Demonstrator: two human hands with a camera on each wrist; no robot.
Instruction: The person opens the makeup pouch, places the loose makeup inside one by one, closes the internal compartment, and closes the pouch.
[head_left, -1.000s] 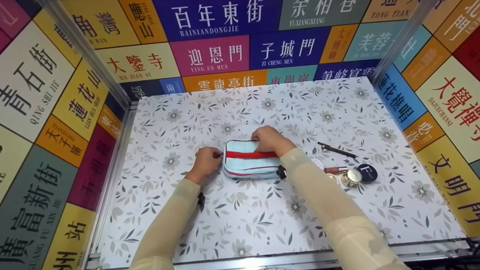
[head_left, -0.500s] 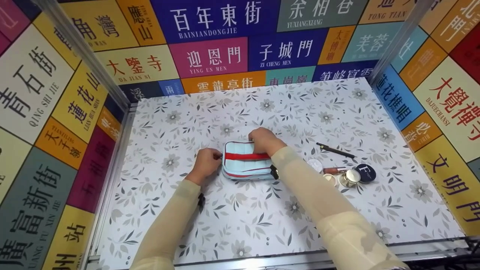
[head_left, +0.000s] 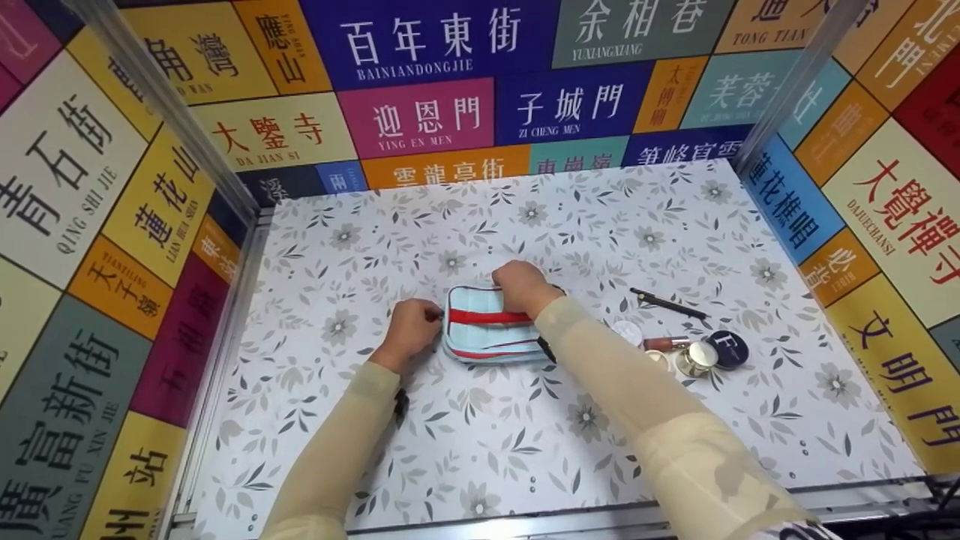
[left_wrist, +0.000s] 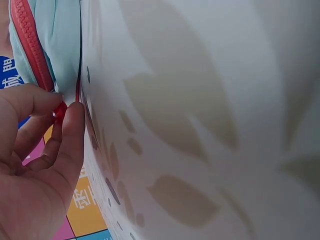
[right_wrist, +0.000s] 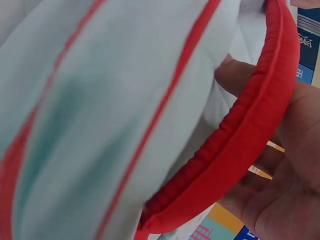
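A light blue quilted cosmetic bag (head_left: 480, 337) with red piping lies on the table, its red handle strap (head_left: 487, 317) running across the top. At its left end my left hand (head_left: 409, 330) pinches a small red zipper pull (left_wrist: 59, 111) between thumb and fingers, by the end of the coral zipper (left_wrist: 32, 42). My right hand (head_left: 521, 289) holds the bag at its back edge. In the right wrist view, the thumb (right_wrist: 235, 75) reaches under the strap and presses the quilted top; other fingers curl beyond the strap, partly hidden.
Right of the bag lie a black pencil-like stick (head_left: 667, 303), a reddish tube (head_left: 664, 343), a gold-lidded jar (head_left: 696, 358), a dark round compact (head_left: 727, 349) and a white round item (head_left: 627, 332), partly behind the right sleeve. Printed panels (head_left: 420, 112) wall the floral-covered table (head_left: 585, 480).
My right hand has slid a little left along the back of the bag. The left hand stays at the bag's left end, and the view has shifted slightly.
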